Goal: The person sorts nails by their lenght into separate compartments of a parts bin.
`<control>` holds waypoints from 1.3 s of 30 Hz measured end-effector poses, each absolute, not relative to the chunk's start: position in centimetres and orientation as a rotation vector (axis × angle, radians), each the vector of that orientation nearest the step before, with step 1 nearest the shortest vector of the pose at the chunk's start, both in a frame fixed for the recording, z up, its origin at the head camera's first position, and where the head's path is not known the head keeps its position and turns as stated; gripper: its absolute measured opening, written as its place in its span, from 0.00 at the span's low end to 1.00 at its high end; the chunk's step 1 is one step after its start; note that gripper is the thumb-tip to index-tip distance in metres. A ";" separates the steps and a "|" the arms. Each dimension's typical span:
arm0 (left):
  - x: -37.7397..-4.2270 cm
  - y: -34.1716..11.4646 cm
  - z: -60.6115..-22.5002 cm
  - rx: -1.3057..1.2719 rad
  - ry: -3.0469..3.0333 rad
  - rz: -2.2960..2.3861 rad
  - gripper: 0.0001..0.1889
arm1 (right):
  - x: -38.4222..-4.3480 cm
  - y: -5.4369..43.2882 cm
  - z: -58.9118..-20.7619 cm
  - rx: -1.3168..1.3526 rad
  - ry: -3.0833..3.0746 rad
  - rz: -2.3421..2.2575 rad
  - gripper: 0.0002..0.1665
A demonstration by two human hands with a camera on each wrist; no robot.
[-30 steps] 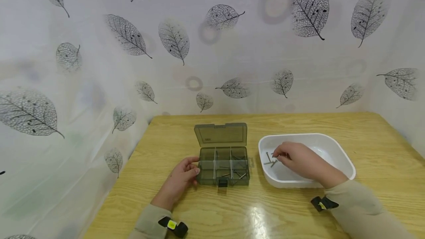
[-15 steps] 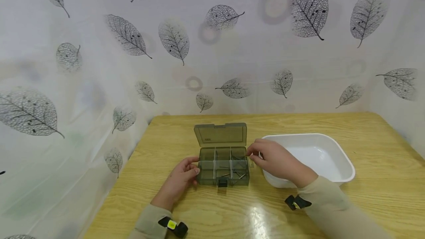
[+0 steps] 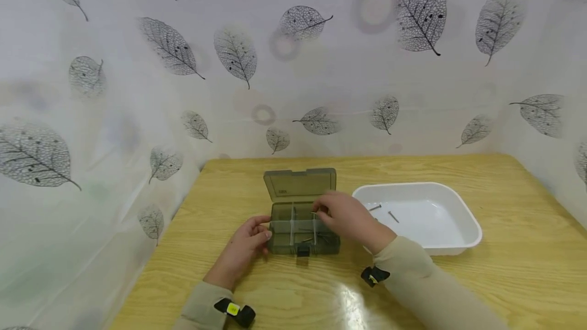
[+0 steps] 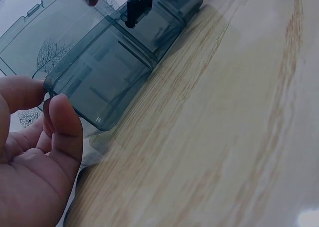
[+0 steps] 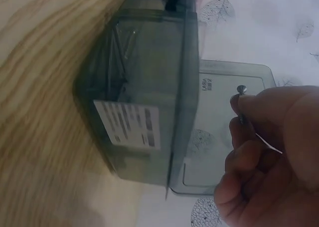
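Pinching one screw (image 5: pixel 241 89) between thumb and forefinger, the right hand (image 3: pixel 346 215) is over the rear right part of a tinted organizer box (image 3: pixel 281 241). Its fingers are clamped near the screw's head, which sticks out past them, perhaps so that so small a piece stays easy to control. The left hand (image 3: pixel 245 244) has its thumb and fingers closed on the box's left end, likely to keep so light a box from sliding on the bench (image 3: pixel 293 294). The lid (image 3: pixel 298 185) stands tilted up at the back, which leaves the compartments reachable from above.

Counting: one box, one lid, one black latch (image 3: pixel 303 251) at the front and six compartments, three across and two deep. Several screws lie inside, but dark plastic and the right hand prevent an exact count. One white tray (image 3: pixel 426 220) is to the box's right, presumably for short reaches; two screws (image 3: pixel 393 216) show clearly in it, and a speck by the forearm may be a third.
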State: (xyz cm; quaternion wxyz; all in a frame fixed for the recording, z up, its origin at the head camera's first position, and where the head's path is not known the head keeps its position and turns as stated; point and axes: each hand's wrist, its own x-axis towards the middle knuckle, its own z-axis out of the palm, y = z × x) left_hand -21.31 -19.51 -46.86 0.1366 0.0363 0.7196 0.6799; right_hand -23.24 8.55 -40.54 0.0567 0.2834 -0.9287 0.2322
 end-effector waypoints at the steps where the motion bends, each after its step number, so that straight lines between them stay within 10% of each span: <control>1: -21.3 -19.5 -46.8 0.108 2.084 1.967 0.25 | -23.3 8.3 -40.6 0.850 -2.825 0.707 0.08; 39: -21.5 -19.6 -47.1 0.113 2.097 1.958 0.25 | -21.9 12.4 -39.8 0.678 -2.878 0.769 0.11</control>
